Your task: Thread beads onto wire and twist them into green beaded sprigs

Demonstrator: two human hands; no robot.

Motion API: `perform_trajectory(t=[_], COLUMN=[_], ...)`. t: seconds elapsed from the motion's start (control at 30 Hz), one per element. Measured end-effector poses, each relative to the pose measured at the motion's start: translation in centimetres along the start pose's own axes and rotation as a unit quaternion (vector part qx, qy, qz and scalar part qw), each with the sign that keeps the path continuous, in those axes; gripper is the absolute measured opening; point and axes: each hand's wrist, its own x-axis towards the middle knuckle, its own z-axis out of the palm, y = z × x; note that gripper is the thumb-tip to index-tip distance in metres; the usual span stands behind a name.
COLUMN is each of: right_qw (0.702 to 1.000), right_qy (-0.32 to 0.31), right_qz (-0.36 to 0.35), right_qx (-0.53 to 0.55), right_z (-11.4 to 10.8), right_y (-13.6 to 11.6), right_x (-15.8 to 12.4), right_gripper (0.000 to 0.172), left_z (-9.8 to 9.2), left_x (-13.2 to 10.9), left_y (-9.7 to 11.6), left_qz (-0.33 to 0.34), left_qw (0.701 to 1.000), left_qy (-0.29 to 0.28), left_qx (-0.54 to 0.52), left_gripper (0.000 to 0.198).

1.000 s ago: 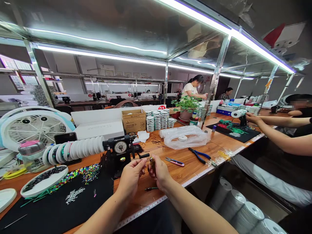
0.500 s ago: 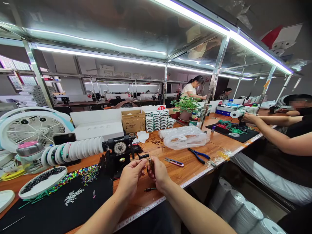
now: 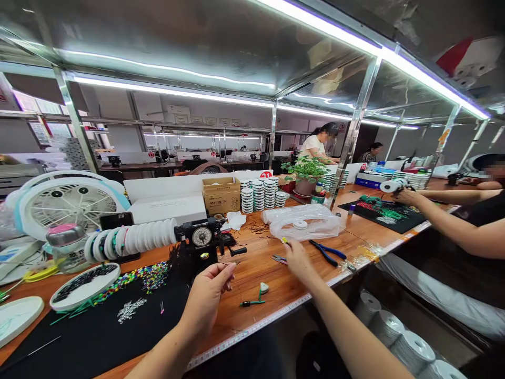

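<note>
My left hand point(image 3: 209, 295) is closed in a pinch over the table, in front of a black hand-cranked winder point(image 3: 201, 237) with a dial. What its fingertips hold, if anything, is too small to make out. My right hand point(image 3: 299, 262) reaches farther out, closed around a small yellow-tipped thing point(image 3: 284, 240), mostly hidden by the fingers. Just left of that hand lie thread snips point(image 3: 279, 259), partly covered by it. Blue-handled pliers point(image 3: 328, 252) rest to its right. Between my forearms are a short green cord with a black end point(image 3: 251, 303) and a small whitish piece point(image 3: 264, 287).
White spools point(image 3: 132, 239) line the winder's shaft. On the left, a black mat point(image 3: 98, 337) carries colourful beads point(image 3: 155, 276) and a white tray point(image 3: 55, 304). Behind stand a cardboard box point(image 3: 221, 196) and stacked spools point(image 3: 258, 195). A co-worker's arm point(image 3: 445, 216) is at the right.
My right hand has moved away from my left, forward and right toward the snips. The small whitish piece now shows on the table. The view has shifted slightly left.
</note>
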Motion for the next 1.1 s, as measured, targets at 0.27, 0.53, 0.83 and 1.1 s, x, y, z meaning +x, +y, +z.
perform_trajectory(t=[0.27, 0.53, 0.83, 1.1], right_qw=[0.983, 0.884, 0.878, 0.898], right_qy=[0.014, -0.427, -0.433, -0.371], right_qz=[-0.064, -0.117, -0.071, -0.079], right_qx=[-0.17, 0.149, 0.191, 0.223], right_z=[-2.6, 5.1, 6.9, 8.0], right_y=[-0.5, -8.9, -9.8, -10.3], right_x=[-0.8, -10.1, -11.3, -11.2], right_gripper=[0.015, 0.021, 0.014, 0.015], left_z=[-2.7, -2.7, -4.0, -4.5], left_x=[-4.2, -6.6, -7.8, -8.3], left_y=[0.4, 1.0, 1.7, 2.3], left_qz=[0.174, 0.252, 0.234, 0.201], left_qw=[0.947, 0.882, 0.862, 0.9], left_qy=[-0.044, -0.153, -0.203, -0.194], left_qx=[0.266, 0.367, 0.401, 0.335], left_gripper=[0.015, 0.016, 0.019, 0.015])
